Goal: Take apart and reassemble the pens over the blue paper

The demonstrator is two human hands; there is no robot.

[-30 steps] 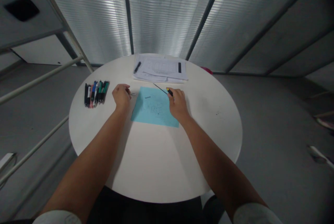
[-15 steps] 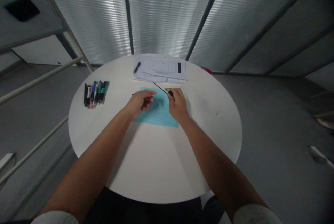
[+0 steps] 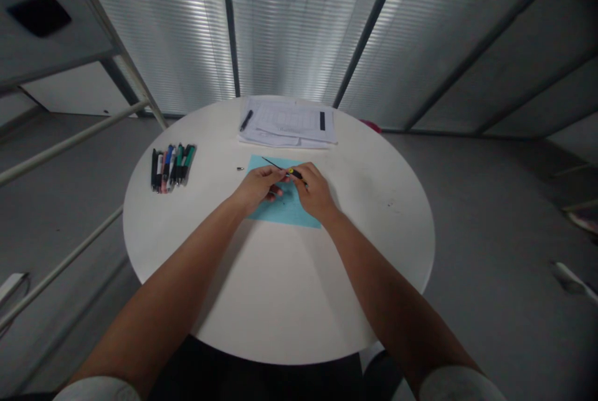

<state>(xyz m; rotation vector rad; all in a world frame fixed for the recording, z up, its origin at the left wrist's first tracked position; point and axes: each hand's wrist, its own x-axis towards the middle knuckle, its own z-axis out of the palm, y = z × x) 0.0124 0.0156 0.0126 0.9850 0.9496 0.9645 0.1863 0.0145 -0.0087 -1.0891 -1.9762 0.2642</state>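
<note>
My right hand (image 3: 316, 190) is closed around a dark pen barrel (image 3: 297, 174) with a yellow ring at its end. A thin dark pen refill (image 3: 271, 163) points up and left from the barrel's end. My left hand (image 3: 256, 188) pinches the refill close to that end, its thumb and index fingertips almost meeting the right fingers. Exactly where refill and barrel join is hidden by the fingertips. Under both hands lies a light blue sheet (image 3: 280, 217). Left of the sheet, a small metallic pen tip (image 3: 240, 169) rests on the white table.
Several pens (image 3: 172, 167) lie side by side at the table's left. White printed papers (image 3: 289, 121) are stacked at the far edge, with a black pen (image 3: 246, 120) on top. The round white table (image 3: 280, 301) has small dark marks on its right.
My left hand has moved right and taken hold of the refill. My right hand has shifted slightly left with the barrel. The small pen tip is now uncovered.
</note>
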